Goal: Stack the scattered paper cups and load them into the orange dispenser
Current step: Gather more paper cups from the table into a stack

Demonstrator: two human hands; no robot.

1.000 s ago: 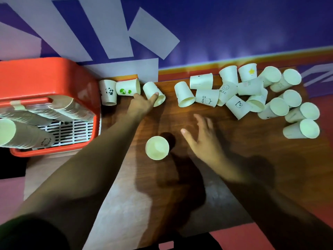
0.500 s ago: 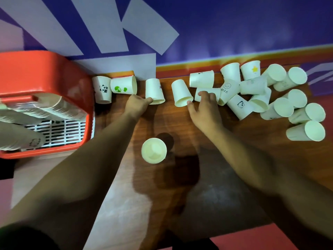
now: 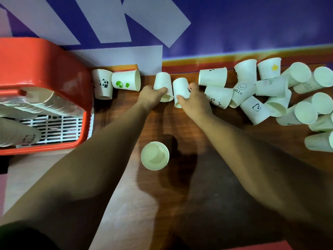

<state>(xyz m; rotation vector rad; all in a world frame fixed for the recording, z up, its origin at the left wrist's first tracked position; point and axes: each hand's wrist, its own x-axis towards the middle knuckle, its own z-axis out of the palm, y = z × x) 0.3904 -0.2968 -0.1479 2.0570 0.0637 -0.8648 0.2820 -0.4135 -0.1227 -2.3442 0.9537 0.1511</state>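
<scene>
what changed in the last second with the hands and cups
The left hand, earlier only touching the plain cup, now curls round it. The right hand went forward from mid-table and now grips the neighbouring cup. The upright cup, panda cup and orange dispenser stayed put.

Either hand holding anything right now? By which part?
Both: left hand grips a plain cup by its side wall near the rim; right hand grips the neighbouring cup across its side wall, thumb at the rim end.

"HELLO" w/ smiley on paper cup (image 3: 242, 92), other cup prints just pics, no txt
</scene>
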